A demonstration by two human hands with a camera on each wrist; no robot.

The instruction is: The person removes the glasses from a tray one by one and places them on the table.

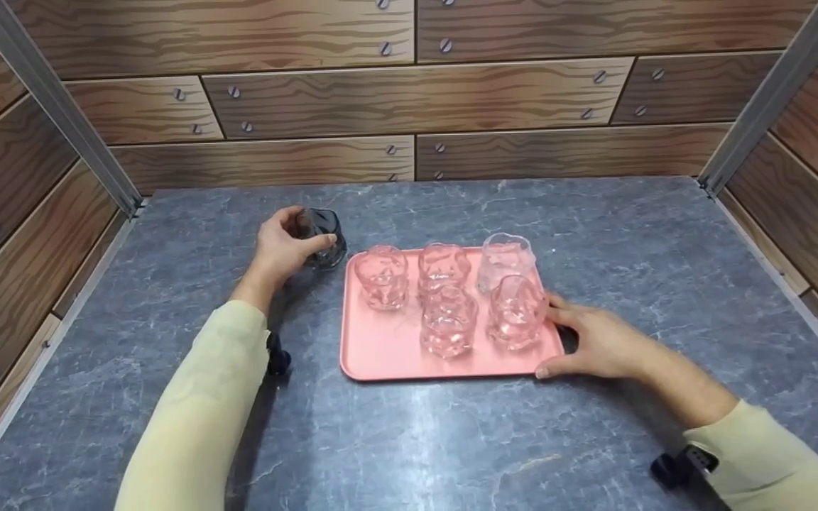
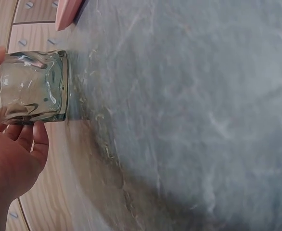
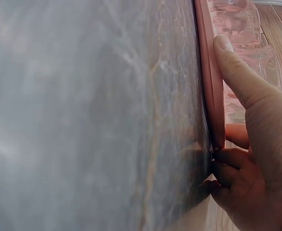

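Observation:
My left hand (image 1: 285, 245) grips a dark-looking glass tumbler (image 1: 324, 241) just left of the pink tray. Thumb and fingers wrap its sides; in the left wrist view the same tumbler (image 2: 32, 86) is see-through with wavy walls, its thick base close to the tabletop. The pink tray (image 1: 377, 358) lies flat, with several clear wavy glasses on it, among them a front middle glass (image 1: 448, 323) and a back right glass (image 1: 507, 259). My right hand (image 1: 597, 341) holds the tray's right edge, thumb at the front corner against the rim (image 3: 213, 86), fingers curled at the side.
Under everything is a grey marbled tabletop (image 1: 409, 440). Wood-patterned panels (image 1: 409, 99) stand behind and at both sides, with metal posts (image 1: 764, 92) at the back corners. The tray's front left part shows bare pink surface.

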